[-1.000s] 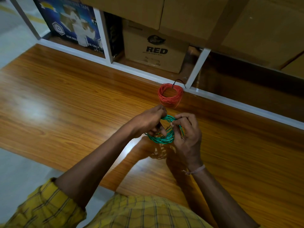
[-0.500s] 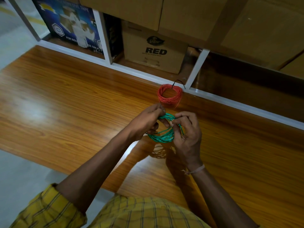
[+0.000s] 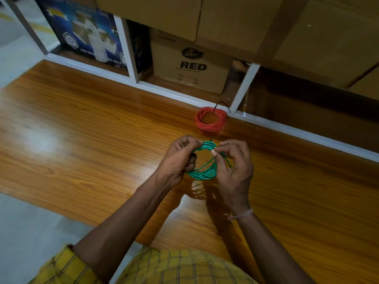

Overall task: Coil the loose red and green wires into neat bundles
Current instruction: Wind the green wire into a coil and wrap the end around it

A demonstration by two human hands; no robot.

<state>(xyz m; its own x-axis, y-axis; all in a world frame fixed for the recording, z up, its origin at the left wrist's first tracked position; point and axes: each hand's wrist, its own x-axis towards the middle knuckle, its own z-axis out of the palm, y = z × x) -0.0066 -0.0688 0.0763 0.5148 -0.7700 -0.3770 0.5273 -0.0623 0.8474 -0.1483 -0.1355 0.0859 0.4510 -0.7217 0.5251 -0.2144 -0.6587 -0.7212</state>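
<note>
Wooden table [image 3: 82, 140], hands [image 3: 205, 160] hiding green coil [image 3: 203, 174]

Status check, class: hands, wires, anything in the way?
Both hands, left hand and right hand, grip the green coil above the table. Red coil bundled, lying beyond. Nothing obstructing.

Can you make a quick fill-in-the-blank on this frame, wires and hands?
1. Both hands hold the ____ coil.
2. The red coil lies on the ____ table, beyond the hands.
3. The box on the shelf behind reads ____.
4. A thin band circles the ____ wrist; the left hand and right hand each grip wire.

Missing words: green; wooden; RED; right
</note>
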